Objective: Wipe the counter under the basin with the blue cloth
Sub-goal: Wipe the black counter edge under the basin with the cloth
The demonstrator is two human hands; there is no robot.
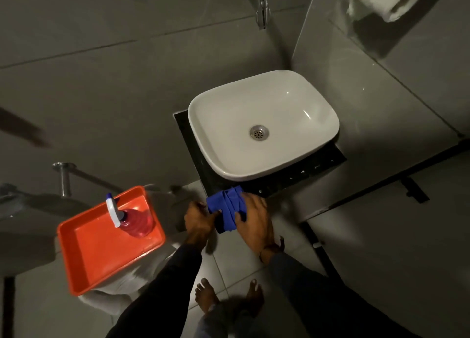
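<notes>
Both hands grasp the crumpled blue cloth (227,209) at the front edge of the dark, glossy stone table (300,175). The left hand (199,222) pinches the cloth's left side, and the right hand (254,219) lies over its right side with fingers curled into the folds. The cloth's upper end touches the table just below the white ceramic basin (263,124), which sits on that table. To the left, an orange plastic tray (101,251) holds a red spray bottle (134,220) with a white trigger. Bare feet (229,295) stand on the pale tiled floor (356,236).
</notes>
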